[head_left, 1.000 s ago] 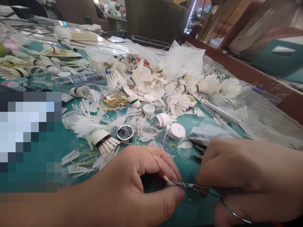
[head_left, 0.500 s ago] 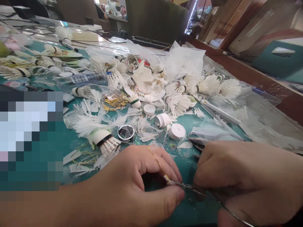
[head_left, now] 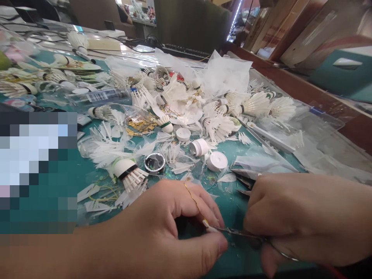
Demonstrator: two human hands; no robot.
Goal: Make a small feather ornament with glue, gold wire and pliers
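Observation:
My left hand [head_left: 180, 224] pinches a small white piece [head_left: 208, 226], likely cut feather shaft, between thumb and fingers. Thin gold wire [head_left: 190, 195] runs from that piece up over the fingers. My right hand [head_left: 302, 221] is closed around slim metal scissors [head_left: 241, 232], whose curved handle shows by the thumb. Their tips meet the white piece at my left fingertips; whether the blades are closed on it I cannot tell. Just beyond the hands lie a shuttlecock [head_left: 124, 169], a round black container [head_left: 155, 162] and a white lid [head_left: 217, 161].
Several shuttlecocks [head_left: 255, 106] and loose feathers [head_left: 101, 145] litter the green mat [head_left: 229, 145]. Gold flakes [head_left: 142, 126] lie in clear plastic. A white jar [head_left: 198, 147] sits mid-mat. Metal tool tips [head_left: 242, 182] poke out beside my right hand. A long white-handled tool [head_left: 270, 137] lies right.
My right hand has shifted slightly right, and the scissor handle has swung up to a flatter angle. My left hand has barely moved, still pinching the white piece.

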